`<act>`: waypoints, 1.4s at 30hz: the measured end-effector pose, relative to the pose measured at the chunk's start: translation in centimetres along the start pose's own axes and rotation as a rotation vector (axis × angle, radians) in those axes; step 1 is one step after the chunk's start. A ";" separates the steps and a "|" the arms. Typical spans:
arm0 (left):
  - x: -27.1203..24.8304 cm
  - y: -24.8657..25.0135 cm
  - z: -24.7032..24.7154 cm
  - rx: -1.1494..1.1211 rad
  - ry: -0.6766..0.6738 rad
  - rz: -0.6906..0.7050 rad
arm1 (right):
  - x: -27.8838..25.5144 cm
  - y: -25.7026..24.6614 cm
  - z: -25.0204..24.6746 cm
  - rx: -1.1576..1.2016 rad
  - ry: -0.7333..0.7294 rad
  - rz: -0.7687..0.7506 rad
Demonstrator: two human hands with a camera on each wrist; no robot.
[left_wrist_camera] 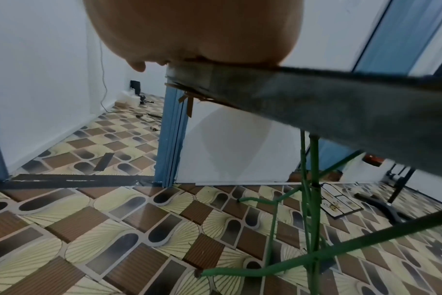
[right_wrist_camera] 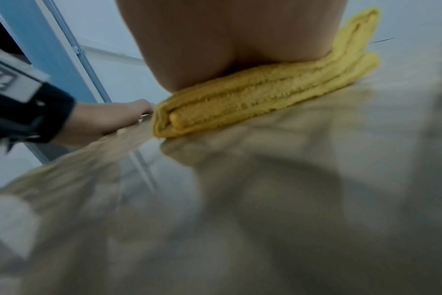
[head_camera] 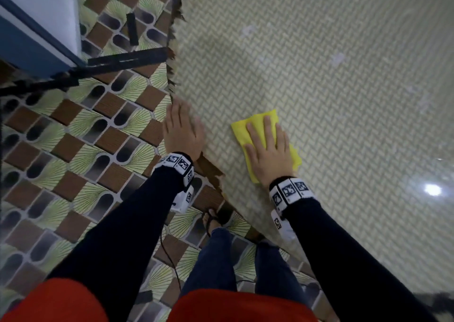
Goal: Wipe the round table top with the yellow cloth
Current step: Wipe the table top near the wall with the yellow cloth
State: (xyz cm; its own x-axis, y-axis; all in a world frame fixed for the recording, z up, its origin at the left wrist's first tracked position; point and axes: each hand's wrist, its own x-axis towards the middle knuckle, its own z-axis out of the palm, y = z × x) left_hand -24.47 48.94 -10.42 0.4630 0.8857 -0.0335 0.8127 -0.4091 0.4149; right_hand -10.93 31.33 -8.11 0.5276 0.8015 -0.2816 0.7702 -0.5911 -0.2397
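The round table top (head_camera: 331,88) has a glossy woven-pattern surface and fills the right of the head view. A folded yellow cloth (head_camera: 242,130) lies on it near the left edge. My right hand (head_camera: 267,147) lies flat on the cloth with straight fingers, pressing it to the table; in the right wrist view the palm (right_wrist_camera: 227,46) sits on the folded cloth (right_wrist_camera: 260,99). My left hand (head_camera: 183,127) rests flat on the table's frayed left rim (head_camera: 172,81), fingers extended. The left wrist view shows the palm (left_wrist_camera: 194,30) on the table edge (left_wrist_camera: 316,103).
Patterned tile floor (head_camera: 73,137) lies to the left, with black tape strips (head_camera: 127,59) and a blue door frame (head_camera: 29,46). Green metal table legs (left_wrist_camera: 308,209) stand under the top. My legs and sandalled foot (head_camera: 212,221) stand by the near rim. A lamp glare (head_camera: 432,189) shines on the table.
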 end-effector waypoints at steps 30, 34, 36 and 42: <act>0.2 -0.3 0.6 0.015 0.000 0.008 | 6.5 3.8 -3.3 0.052 -0.039 0.327; 0.2 -0.4 0.6 0.020 0.018 0.035 | 7.2 -1.1 -1.8 -0.025 -0.043 0.082; 0.2 -0.4 0.6 0.013 0.016 0.028 | 3.9 -1.8 -0.7 -0.052 -0.052 -0.087; 0.4 -0.2 0.4 0.007 -0.006 0.033 | -2.9 6.7 -0.7 -0.120 0.028 -0.099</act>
State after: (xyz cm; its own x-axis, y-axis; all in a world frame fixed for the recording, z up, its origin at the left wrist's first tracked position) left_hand -24.35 49.27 -10.84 0.4918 0.8704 -0.0256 0.7995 -0.4397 0.4092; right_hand -7.06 25.17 -8.24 0.4555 0.8586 -0.2354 0.8555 -0.4953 -0.1513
